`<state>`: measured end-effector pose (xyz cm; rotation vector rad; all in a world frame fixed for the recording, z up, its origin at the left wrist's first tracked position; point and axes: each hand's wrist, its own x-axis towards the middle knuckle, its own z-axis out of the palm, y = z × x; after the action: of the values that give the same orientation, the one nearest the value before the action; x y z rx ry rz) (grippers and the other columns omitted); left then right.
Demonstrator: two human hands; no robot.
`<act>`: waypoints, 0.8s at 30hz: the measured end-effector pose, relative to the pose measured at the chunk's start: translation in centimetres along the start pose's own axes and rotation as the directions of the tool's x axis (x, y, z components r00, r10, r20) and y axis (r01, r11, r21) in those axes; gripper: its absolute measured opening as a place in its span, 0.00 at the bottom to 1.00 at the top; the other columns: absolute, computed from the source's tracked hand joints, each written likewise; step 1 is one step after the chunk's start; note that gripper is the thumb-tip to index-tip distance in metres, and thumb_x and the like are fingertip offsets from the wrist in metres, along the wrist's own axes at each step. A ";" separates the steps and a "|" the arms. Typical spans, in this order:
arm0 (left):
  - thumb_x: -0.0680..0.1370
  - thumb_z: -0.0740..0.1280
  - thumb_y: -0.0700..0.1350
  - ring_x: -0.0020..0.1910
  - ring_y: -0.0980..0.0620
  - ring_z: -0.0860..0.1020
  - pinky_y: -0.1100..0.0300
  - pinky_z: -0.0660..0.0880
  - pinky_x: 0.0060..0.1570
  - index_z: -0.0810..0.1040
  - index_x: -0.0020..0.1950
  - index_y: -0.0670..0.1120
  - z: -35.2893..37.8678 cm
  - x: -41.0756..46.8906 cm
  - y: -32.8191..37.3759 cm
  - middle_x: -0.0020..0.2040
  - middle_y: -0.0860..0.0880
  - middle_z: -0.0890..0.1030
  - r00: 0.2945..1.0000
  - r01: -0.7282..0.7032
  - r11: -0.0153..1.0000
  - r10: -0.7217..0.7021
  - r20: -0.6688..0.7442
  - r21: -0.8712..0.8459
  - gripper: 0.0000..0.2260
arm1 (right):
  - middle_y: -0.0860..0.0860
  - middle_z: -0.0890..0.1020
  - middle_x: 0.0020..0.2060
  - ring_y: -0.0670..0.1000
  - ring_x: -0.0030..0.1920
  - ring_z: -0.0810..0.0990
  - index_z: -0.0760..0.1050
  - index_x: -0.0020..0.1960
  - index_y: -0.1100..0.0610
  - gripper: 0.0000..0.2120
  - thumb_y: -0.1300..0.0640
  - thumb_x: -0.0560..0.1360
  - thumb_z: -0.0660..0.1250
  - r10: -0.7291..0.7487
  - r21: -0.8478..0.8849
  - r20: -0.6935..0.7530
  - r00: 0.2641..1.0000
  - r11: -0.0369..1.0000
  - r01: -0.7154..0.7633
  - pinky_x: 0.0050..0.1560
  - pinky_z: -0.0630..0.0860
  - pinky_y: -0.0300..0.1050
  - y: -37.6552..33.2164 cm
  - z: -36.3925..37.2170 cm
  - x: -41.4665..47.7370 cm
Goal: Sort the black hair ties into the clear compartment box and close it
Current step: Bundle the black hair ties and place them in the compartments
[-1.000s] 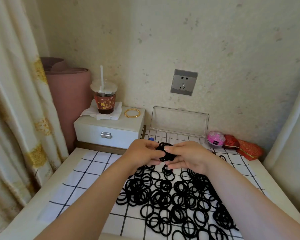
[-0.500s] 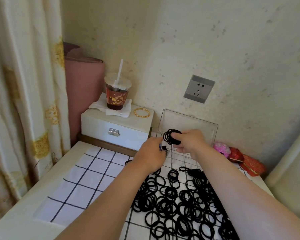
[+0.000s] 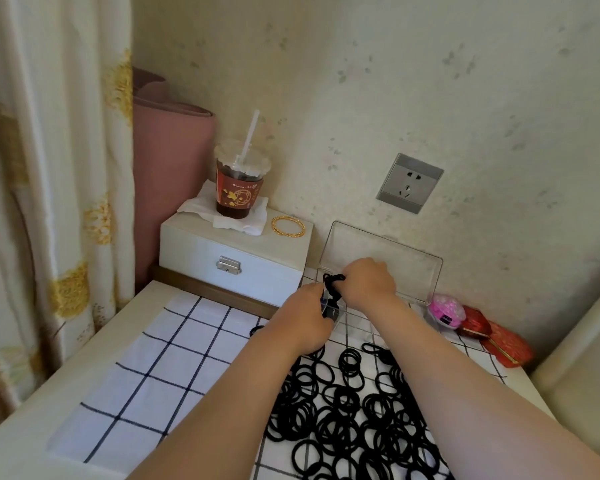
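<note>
Right hand (image 3: 369, 282) moved from mid-frame, above the loose pile (image 3: 354, 410), up to the clear compartment box (image 3: 381, 251). Its bundle of black hair ties (image 3: 333, 280) went with it and is now over the box's left end. Left hand (image 3: 303, 320) let go of the bundle and followed, now at the box's front left corner; contact unclear. View shifted: wall socket (image 3: 409, 183) further right in frame.

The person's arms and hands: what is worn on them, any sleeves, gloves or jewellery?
Nothing visible. The left arm and right arm are bare to the frame's edge, with no sleeves. The left hand and right hand have no gloves; the wrists carry no watch or bracelet. No ring shows, though most fingers are hidden.
</note>
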<state>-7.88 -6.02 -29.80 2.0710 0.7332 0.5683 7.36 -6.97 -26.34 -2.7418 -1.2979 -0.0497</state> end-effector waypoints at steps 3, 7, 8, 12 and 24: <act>0.78 0.65 0.41 0.47 0.52 0.73 0.63 0.68 0.43 0.70 0.52 0.49 0.1 0.1 0.0 0.49 0.51 0.71 1.000 -0.023 1.000 0.023 -0.001 0.009 0.06 | 0.56 0.77 0.56 0.57 0.59 0.75 0.79 0.54 0.59 0.12 0.52 0.76 0.67 -0.025 -0.120 0.046 0.999 0.992 0.030 0.51 0.74 0.47 -0.7 0.3 -0.2; 0.77 0.65 0.41 0.56 0.49 0.73 0.57 0.72 0.54 0.71 0.57 0.45 0.6 0.4 -0.5 0.56 0.49 0.70 0.998 -0.049 0.993 0.046 0.032 0.108 0.10 | 0.57 0.79 0.53 0.58 0.55 0.78 0.81 0.52 0.59 0.11 0.55 0.73 0.68 -0.056 -0.068 0.100 0.993 0.996 0.063 0.44 0.73 0.43 -0.6 0.2 0.0; 0.77 0.65 0.41 0.58 0.49 0.72 0.56 0.72 0.56 0.71 0.61 0.44 0.7 0.6 -0.6 0.59 0.49 0.69 0.998 -0.046 0.992 0.042 0.037 0.115 0.13 | 0.57 0.81 0.50 0.59 0.53 0.80 0.82 0.50 0.60 0.11 0.55 0.72 0.68 -0.068 -0.010 0.137 0.988 0.998 0.070 0.41 0.73 0.42 -0.3 -0.1 0.1; 0.78 0.64 0.43 0.60 0.49 0.73 0.53 0.73 0.59 0.70 0.68 0.47 0.8 0.7 -0.5 0.62 0.49 0.70 0.999 -0.034 0.993 0.031 0.029 0.110 0.19 | 0.57 0.81 0.61 0.56 0.63 0.79 0.80 0.64 0.61 0.22 0.55 0.72 0.74 -0.152 0.273 0.215 0.965 0.958 0.090 0.60 0.74 0.44 1.7 -2.1 -0.3; 0.77 0.64 0.41 0.51 0.51 0.73 0.59 0.70 0.50 0.70 0.52 0.50 0.5 0.4 0.1 0.51 0.52 0.70 0.998 -0.053 0.994 0.051 0.023 0.095 0.07 | 0.45 0.81 0.58 0.51 0.72 0.65 0.82 0.52 0.51 0.22 0.47 0.76 0.51 -0.458 -0.263 0.239 0.856 0.818 0.512 0.73 0.50 0.56 2.2 -0.3 -3.7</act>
<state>-7.32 -6.07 -29.94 2.1861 0.7088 0.5499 6.68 -11.23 -26.53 -2.6075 -2.1944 -0.0794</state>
